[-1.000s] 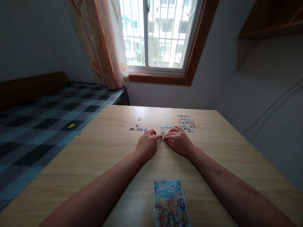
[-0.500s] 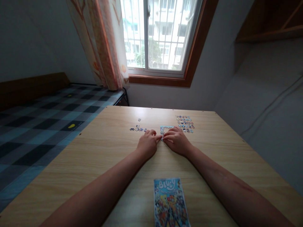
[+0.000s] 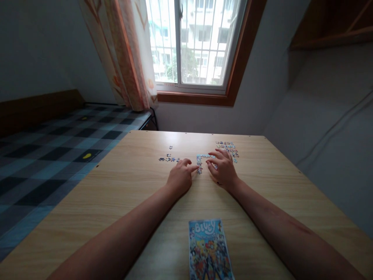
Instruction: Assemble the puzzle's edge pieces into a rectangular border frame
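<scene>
Joined puzzle pieces [image 3: 199, 163] form a corner-shaped strip on the wooden table [image 3: 116, 202]. My left hand [image 3: 182, 175] lies left of the strip, its index finger stretched out to touch the strip's left side; nothing shows in its grasp. Over the right side of the strip is my right hand [image 3: 223, 167], fingers spread and slightly bent, with no piece visible between them. Loose pieces [image 3: 225, 146] lie in rows beyond my right hand, partly covered by it. A smaller group of pieces [image 3: 169, 159] sits left of my left hand.
A colourful box [image 3: 210, 249] marked "Bluey" lies at the table's near edge, between my forearms. A bed with a checked cover [image 3: 58, 155] stands at the left. Behind the table are a curtain [image 3: 128, 58] and a barred window [image 3: 201, 46].
My right hand has moved off the lower end of the strip, a little to the right, and its fingers have spread. The left hand keeps its finger at the strip.
</scene>
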Tool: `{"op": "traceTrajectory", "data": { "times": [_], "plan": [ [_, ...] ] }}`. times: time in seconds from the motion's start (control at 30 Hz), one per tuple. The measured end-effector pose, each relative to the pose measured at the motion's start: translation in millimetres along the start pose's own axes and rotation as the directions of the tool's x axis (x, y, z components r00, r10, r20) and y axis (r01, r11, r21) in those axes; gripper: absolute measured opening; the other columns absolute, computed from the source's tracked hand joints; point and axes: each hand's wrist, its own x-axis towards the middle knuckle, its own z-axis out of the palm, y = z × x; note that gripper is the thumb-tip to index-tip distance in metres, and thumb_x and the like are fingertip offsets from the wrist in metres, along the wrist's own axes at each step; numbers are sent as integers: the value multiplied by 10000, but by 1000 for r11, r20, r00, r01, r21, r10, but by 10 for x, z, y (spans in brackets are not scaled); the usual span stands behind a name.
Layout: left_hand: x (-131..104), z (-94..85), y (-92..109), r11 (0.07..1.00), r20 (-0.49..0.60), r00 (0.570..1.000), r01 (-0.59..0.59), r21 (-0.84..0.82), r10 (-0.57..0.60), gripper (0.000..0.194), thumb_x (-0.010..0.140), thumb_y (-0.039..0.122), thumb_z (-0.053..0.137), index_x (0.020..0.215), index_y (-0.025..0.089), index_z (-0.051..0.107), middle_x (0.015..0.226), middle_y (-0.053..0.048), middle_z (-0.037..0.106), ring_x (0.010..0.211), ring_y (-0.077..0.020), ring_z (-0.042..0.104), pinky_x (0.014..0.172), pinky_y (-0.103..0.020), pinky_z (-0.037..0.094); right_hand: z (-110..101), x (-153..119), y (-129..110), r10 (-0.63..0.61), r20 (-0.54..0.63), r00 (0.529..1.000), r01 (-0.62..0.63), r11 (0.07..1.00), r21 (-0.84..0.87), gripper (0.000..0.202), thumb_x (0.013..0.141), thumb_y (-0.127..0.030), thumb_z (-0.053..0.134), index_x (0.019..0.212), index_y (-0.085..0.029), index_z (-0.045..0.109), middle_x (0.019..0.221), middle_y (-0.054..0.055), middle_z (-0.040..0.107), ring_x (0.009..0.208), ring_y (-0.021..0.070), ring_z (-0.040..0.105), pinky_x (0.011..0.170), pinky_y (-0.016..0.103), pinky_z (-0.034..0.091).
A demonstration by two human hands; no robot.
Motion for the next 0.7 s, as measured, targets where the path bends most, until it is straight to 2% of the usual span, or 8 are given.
{"op": "traceTrajectory", "data": {
  "times": [0.17, 0.33, 0.57, 0.7],
  "plan": [
    [13, -22, 2, 991, -60, 996, 65, -118, -73, 449, 816, 35, 482, 1138, 221, 733, 1104, -78, 667, 1000, -215, 617, 923, -348, 521, -2, 2, 10, 66, -56, 996, -65, 998, 21, 167, 888, -258, 613, 827, -250, 768, 1211, 61, 695, 1318, 323, 466, 1146, 587, 263],
    [30, -54, -33, 951, -104, 982, 125, -282, -160, 373, 789, 21, 437, 947, 192, 728, 1015, -71, 694, 951, -206, 636, 923, -350, 509, 3, 3, 20, 88, -101, 991, -83, 995, 58, 183, 889, -266, 600, 818, -253, 768, 1215, 68, 687, 1339, 326, 451, 1159, 604, 247],
    [41, -100, -103, 902, -141, 956, 185, -389, -257, 208, 698, 49, 438, 689, 196, 585, 748, -29, 633, 748, -179, 582, 730, -307, 467, 3, -3, -10, 126, -137, 983, -114, 990, 88, 173, 887, -272, 603, 808, -250, 756, 1205, 64, 688, 1330, 322, 462, 1147, 599, 280],
    [46, -135, -115, 859, -123, 943, 221, -462, -309, 151, 689, 96, 448, 625, 207, 528, 656, -1, 595, 674, -165, 544, 669, -286, 437, -4, -4, -3, 145, -125, 982, -132, 986, 105, 176, 893, -270, 596, 827, -250, 758, 1206, 70, 685, 1340, 324, 449, 1141, 592, 295]
  ]
}}
